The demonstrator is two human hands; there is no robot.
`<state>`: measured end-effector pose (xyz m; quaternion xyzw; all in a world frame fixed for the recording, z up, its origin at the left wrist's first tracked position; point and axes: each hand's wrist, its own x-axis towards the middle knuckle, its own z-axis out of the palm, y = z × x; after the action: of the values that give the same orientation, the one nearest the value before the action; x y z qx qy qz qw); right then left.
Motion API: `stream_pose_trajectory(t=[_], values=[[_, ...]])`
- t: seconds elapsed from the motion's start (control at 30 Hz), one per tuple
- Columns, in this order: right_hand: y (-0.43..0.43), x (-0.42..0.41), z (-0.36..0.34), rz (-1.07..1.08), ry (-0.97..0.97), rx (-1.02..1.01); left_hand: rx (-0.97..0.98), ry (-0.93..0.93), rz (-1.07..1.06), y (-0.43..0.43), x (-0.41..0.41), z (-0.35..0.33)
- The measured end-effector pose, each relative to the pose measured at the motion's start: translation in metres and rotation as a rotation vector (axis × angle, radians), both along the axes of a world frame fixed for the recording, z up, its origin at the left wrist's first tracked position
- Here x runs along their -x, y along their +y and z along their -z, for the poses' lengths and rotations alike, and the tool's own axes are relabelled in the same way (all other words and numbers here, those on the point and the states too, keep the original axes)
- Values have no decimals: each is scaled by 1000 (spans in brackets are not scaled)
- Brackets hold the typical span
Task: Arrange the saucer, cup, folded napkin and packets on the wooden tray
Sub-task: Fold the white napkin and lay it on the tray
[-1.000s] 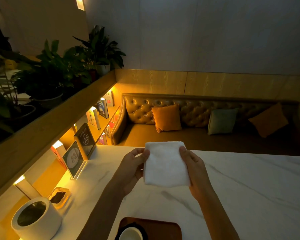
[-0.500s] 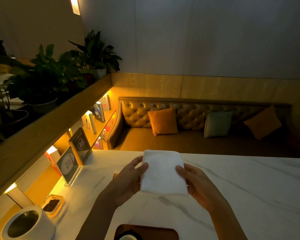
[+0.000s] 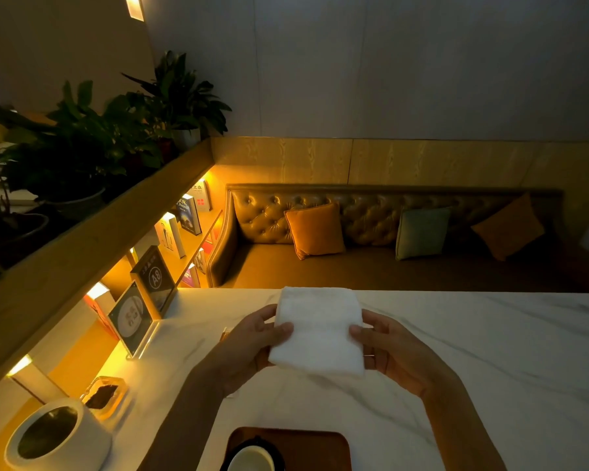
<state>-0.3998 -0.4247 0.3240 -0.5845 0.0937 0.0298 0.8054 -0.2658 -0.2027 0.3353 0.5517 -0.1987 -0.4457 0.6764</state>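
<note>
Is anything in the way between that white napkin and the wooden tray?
Nothing visible. The left hand and right hand hold the napkin above the table; the tray lies nearer, its right part free beside the cup.

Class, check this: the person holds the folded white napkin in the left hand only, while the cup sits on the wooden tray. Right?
No: the head view shows the left hand and right hand both holding the napkin, one at each side. The cup does sit on the wooden tray.

The one head-worn wide camera looks forward and down across the marble table (image 3: 510, 355), left hand (image 3: 252, 339) and right hand (image 3: 390, 350) close at lower centre.
</note>
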Motion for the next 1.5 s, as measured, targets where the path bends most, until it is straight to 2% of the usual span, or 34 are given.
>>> stream_pose_trajectory(t=[0.13,0.4,0.6,0.83,0.97,1.07,1.23,1.3,1.4,1.5], values=[[-1,5,-3,-1,-49,23,2,-70,-7,3,3,-6],[11,5,-14,167,-234,128,69,-238,-82,0,12,-14],[8,6,-19,313,-366,368,137,-322,-43,3,15,-17],[8,7,-22,241,-545,591,192,-359,-83,-2,16,-15],[8,9,-22,251,-550,603,217,-279,-161,-5,13,-10],[7,11,-22,240,-522,597,264,-132,-206,-7,10,-7],[13,7,-24,287,-487,583,467,224,-110,-5,5,-5],[17,4,-23,325,-452,564,514,258,-78,-5,6,-6],[21,0,-20,403,-413,539,437,54,-61,-3,10,-7],[23,-3,-18,470,-395,536,204,-211,-98,-3,16,-9]])
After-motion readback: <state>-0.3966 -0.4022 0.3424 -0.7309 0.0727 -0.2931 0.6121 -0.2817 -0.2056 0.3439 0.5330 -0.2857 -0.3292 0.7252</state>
